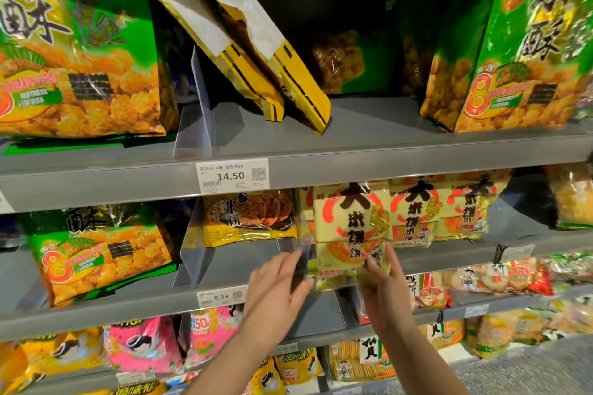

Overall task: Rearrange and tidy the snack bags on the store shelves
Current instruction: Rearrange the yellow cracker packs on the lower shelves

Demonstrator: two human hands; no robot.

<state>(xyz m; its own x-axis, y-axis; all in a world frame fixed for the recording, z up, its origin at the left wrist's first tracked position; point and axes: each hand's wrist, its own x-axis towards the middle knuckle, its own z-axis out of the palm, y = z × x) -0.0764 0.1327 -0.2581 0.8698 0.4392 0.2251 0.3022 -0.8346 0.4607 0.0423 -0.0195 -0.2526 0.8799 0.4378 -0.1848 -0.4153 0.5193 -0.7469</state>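
Observation:
A pale yellow rice-cracker bag [349,228] with a red circle stands at the front of the middle shelf [244,266]. My right hand [382,285] grips its lower right corner from below. My left hand [276,285] has straight fingers beside the bag's lower left edge, near a clear divider [303,234]. Two more bags of the same kind [414,212] stand behind it to the right. A darker yellow cracker bag [250,218] sits further back to the left.
On the top shelf two yellow bags [269,58] lean leftward, with green bags at left [73,51] and right [519,51]. A green bag [102,253] stands at the middle shelf's left. Pink bags [144,346] and other snacks fill the lower shelves. A 14.50 price tag [231,175] hangs on the top shelf's edge.

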